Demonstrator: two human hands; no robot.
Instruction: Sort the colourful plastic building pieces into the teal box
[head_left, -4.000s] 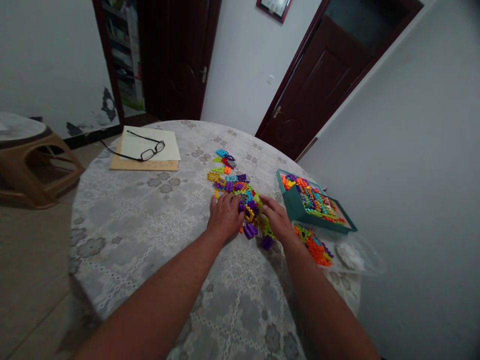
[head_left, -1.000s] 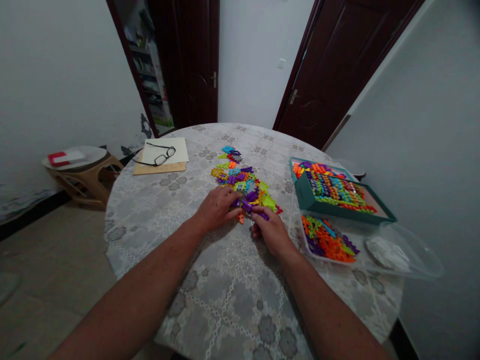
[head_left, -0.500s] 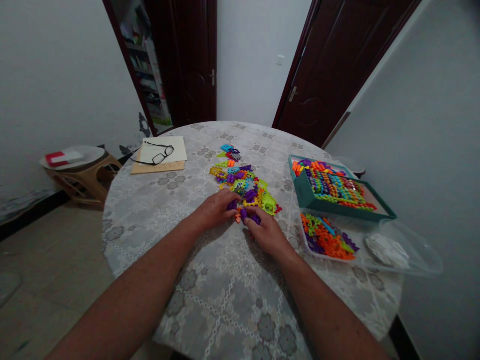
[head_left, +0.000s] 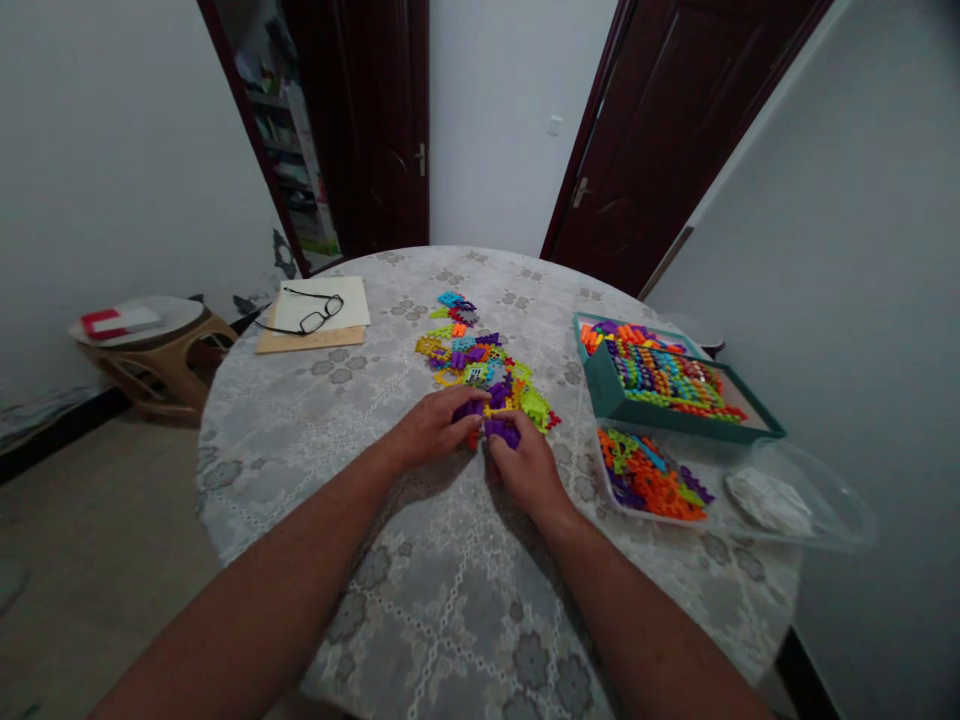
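My left hand point(head_left: 439, 428) is closed on a purple plastic building piece point(head_left: 468, 409), its thumb and fingers pinching from the left. Facing it, my right hand point(head_left: 529, 465) grips another purple building piece point(head_left: 502, 432) between thumb and fingers. The two pieces are close together; whether they are joined cannot be made out. A bit of red or orange shows under the left fingertips. Just beyond my hands lies a pile of interlocking plastic pieces point(head_left: 534, 405) in lime, yellow, purple, blue and orange, stretching toward the far side of the table.
On the right stand a green box point(head_left: 611, 392) of sorted colourful pieces and a clear tub point(head_left: 602, 470) of loose ones. Beside it is a clear lid point(head_left: 840, 515) with something white. Glasses point(head_left: 313, 318) lie on papers point(head_left: 352, 292) at the left of the round table point(head_left: 442, 600).
My hands have come slightly closer together, and the right-hand purple piece has turned a little. The whole view has shifted slightly.
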